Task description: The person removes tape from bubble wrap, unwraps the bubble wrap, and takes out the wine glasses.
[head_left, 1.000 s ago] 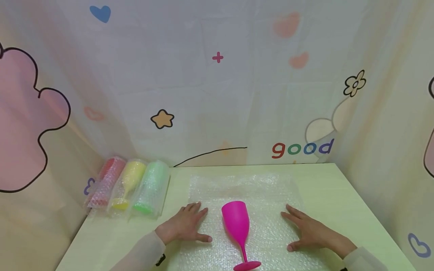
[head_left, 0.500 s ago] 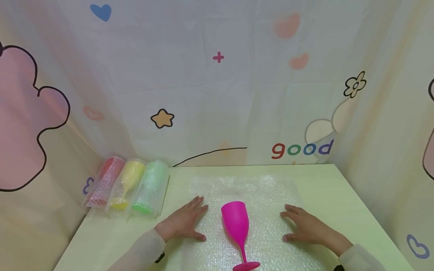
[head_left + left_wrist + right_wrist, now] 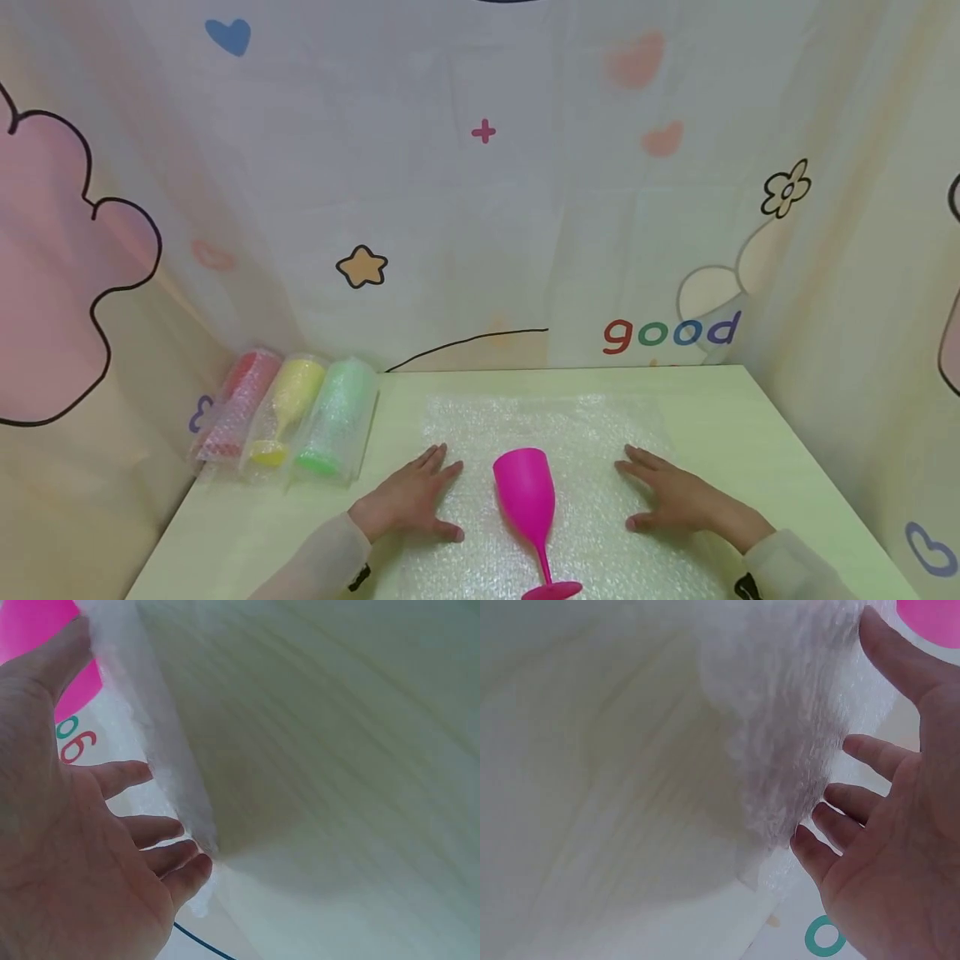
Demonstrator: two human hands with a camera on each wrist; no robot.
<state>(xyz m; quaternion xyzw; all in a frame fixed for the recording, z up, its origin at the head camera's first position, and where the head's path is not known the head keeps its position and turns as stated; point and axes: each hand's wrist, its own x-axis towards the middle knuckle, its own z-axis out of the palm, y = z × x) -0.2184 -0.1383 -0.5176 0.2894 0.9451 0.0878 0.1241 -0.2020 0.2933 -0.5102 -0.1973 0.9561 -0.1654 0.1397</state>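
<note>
A bright pink plastic goblet (image 3: 524, 493) lies on its side on a clear sheet of bubble wrap (image 3: 592, 492), its bowl toward the back and its foot toward the front. My left hand (image 3: 415, 496), fingers spread, touches the left part of the sheet with its fingertips. On the opposite side my right hand (image 3: 675, 496) rests its spread fingertips on the wrap, apart from the goblet. Both wrist views show relaxed, nearly straight fingers against the wrap's edge (image 3: 169, 742), with neither hand grasping anything.
Back left on the pale table (image 3: 757, 467) lie three bubble-wrapped goblets: red (image 3: 238, 404), yellow (image 3: 285, 408) and green (image 3: 337, 417). A printed curtain (image 3: 480, 208) hangs behind the table and along both sides.
My right hand has shifted slightly inward over the sheet. The left hand has moved only a little. The pink goblet lies in the same place, while the head view has tilted slightly.
</note>
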